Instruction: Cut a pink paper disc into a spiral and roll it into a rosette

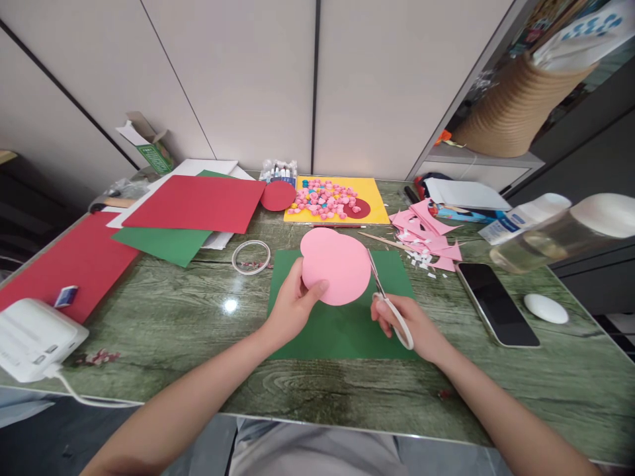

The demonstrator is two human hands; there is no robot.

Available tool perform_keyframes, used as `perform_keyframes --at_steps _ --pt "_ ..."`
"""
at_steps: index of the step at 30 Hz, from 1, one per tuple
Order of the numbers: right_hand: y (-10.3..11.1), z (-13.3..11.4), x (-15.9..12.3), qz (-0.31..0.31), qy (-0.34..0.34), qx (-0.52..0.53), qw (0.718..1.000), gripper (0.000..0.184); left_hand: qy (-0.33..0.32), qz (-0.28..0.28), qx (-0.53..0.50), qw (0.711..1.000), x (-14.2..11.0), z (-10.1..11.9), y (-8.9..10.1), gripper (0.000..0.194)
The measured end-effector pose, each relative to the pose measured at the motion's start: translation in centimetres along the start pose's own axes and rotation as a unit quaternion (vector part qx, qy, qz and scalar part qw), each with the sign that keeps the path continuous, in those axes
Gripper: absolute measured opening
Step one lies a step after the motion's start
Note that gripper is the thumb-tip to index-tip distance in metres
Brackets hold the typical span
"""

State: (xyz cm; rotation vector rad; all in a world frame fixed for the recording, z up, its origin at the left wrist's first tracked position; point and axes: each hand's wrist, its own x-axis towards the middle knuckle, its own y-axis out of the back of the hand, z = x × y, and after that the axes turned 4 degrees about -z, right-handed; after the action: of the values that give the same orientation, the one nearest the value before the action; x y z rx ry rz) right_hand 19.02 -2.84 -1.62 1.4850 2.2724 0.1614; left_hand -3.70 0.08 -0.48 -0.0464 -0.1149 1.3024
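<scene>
In the centre of the frame, the left hand [292,303] pinches the pink paper [340,264] by its lower left side, thumb on top — presumably to leave the right edge clear for the scissors [381,288], whose white handles the right hand [419,322] grips, blades close by that edge. The paper looks flat, plain and rounded — shallowly notched along its top.

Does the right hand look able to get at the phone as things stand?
Probably yes: nothing appears to stand between the right hand and the phone, which lies to its right on the tabletop. The hand holds scissors, though, so grasping might mean setting them down first.
</scene>
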Motion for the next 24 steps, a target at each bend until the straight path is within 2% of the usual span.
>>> perform_keyframes --at_steps 24 --pt "0.2 -0.39 0.03 0.004 -0.008 -0.011 1.0 0.047 0.011 -0.015 0.014 1.0 -0.12 0.14 0.12 0.037"
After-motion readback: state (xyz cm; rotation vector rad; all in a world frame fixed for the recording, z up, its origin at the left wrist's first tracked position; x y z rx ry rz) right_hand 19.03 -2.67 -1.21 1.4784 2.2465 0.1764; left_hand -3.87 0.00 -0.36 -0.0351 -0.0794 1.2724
